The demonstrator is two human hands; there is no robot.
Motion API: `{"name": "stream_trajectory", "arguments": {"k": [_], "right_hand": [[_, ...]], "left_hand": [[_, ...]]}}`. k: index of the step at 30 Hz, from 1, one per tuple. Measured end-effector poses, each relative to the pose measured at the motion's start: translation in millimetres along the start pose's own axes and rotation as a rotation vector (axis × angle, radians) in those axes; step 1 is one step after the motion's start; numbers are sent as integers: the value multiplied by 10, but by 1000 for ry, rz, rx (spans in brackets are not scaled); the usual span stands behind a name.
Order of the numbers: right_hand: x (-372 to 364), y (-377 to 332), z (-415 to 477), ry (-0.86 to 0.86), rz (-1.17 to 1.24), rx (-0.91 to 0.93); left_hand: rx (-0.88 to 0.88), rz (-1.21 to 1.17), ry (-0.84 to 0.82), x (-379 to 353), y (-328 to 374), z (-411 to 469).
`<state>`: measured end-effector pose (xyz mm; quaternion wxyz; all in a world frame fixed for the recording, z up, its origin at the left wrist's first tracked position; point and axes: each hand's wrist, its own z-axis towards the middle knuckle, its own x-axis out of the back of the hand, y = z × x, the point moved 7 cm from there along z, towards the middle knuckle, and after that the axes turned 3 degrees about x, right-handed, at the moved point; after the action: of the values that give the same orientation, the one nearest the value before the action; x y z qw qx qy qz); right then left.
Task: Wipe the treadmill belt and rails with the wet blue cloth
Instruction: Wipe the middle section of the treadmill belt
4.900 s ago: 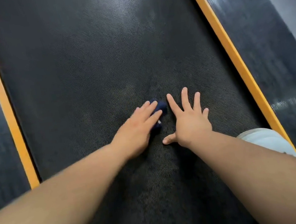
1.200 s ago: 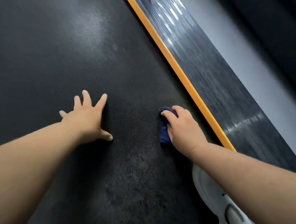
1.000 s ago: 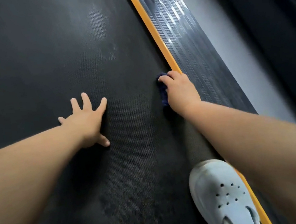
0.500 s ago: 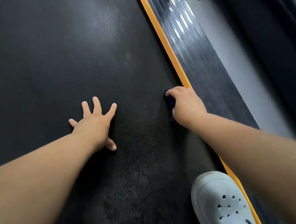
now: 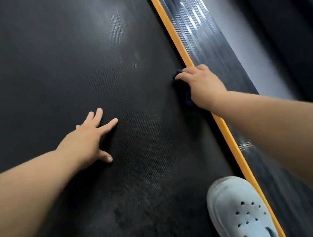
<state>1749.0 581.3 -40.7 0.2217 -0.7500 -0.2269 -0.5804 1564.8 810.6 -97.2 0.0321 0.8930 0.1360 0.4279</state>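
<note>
Cloth [image 5: 186,99]: dark blue and bunched, at the right edge of the belt [image 5: 60,63], pressed against the yellow strip [image 5: 172,29]; about five seconds back, lay mid-belt under the other side's fingers.
Shift: carried across to the right edge, then slid a little farther along the strip within the last second.
Meaning: middle of this stretch likely done; edge pass under way. Ribbed right rail [image 5: 208,40] beyond the strip is probably next; left rail out of view.
Right grip [image 5: 203,86]: fingers curled down over the cloth and clamped on it, knuckles above the strip. Most of the cloth is hidden beneath, with only a tuft at the fingertips and a fold by the wrist showing.
Left grip [image 5: 86,139]: fingers straight and spread apart, flat on the belt left of centre, holding nothing, seemingly bracing; hardly moved over the last second.
Shoe [image 5: 237,207]: white, near right, on the belt just beside the strip.
Belt sheen: mottled patches near, pale glare far; wet or dry, cannot tell.
</note>
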Motion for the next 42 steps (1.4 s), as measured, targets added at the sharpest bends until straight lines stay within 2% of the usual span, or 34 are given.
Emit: {"name": "stream_trajectory", "arguments": {"k": [2, 4, 7, 12, 14, 16, 18, 22, 25, 27, 29, 33, 34, 35, 37, 39, 40, 42], "right_hand": [[-131, -80, 9, -7, 4, 0], [-192, -102, 3, 47, 29, -78], [-231, -122, -117, 43, 60, -210], [-475, -454, -892, 113, 292, -421], [-567, -723, -1194, 138, 366, -371], [-609, -936, -1343, 98, 401, -239], [-470, -804, -1270, 86, 441, -201], [-23, -54, -706, 266, 478, -438], [-199, -44, -376, 125, 488, -500], [-360, -256, -400, 103, 562, -558], [-505, -660, -564, 138, 608, -498], [-644, -1614, -993, -23, 578, -70], [-594, -1546, -937, -18, 571, -20], [-508, -1322, -813, 37, 552, -70], [-333, -580, -535, 191, 518, -355], [-263, -81, -384, 229, 495, -561], [-307, -82, -332, 180, 435, -557], [-390, -440, -347, 116, 393, -413]], "left_hand": [[-8, 11, -2, -27, 0, -17], [-8, 31, 19, -14, -1, -27], [-23, 56, 16, 28, 69, -49], [-3, 35, 30, 46, 65, -72], [-7, 48, 21, 50, 83, -75], [0, 56, 19, 56, 90, -86], [2, 74, 24, 62, 111, -91], [1, 64, 22, 45, 85, -86], [-11, 72, 28, 44, 78, -65], [-11, 64, 30, 37, 69, -55], [-12, 69, 28, 34, 59, -60], [-2, 80, 38, 37, 83, -48], [-2, 77, 36, 40, 83, -51], [-7, 77, 33, 45, 91, -57], [-20, 74, 37, 39, 88, -67], [-25, 75, 48, 34, 62, -61], [-25, 76, 48, 30, 59, -53], [-24, 72, 42, 29, 71, -53]]}}
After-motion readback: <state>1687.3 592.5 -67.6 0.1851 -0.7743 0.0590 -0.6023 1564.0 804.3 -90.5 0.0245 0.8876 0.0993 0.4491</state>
